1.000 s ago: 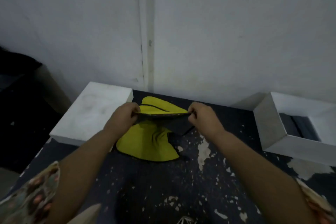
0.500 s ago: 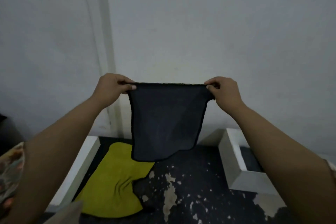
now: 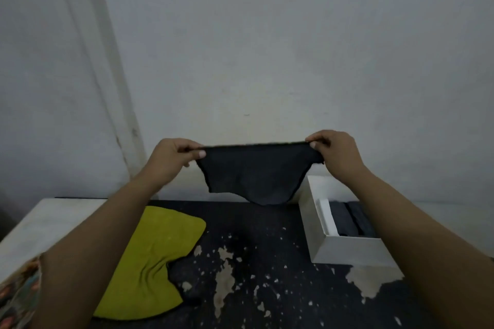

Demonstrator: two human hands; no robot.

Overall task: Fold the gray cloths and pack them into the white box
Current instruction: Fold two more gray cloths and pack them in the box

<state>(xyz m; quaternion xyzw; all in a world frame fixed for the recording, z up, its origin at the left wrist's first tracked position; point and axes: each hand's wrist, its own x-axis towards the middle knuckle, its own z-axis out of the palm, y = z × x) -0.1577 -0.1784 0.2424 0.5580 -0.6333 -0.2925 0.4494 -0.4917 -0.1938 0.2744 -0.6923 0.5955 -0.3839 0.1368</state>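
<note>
A dark desk (image 3: 267,275) with flaking, pale-chipped paint stands against a plain grey wall (image 3: 294,48); a white slab (image 3: 50,219) lies at its left end. A yellow-green cloth (image 3: 152,256) rests on the desk, partly behind the left forearm. The white box (image 3: 344,248) sits at right, its far side hidden by the right arm, dark folded cloths (image 3: 347,222) inside. The left hand (image 3: 171,159) and right hand (image 3: 334,151) each pinch a top corner of a gray cloth (image 3: 254,173), which hangs taut in the air above the desk.
</note>
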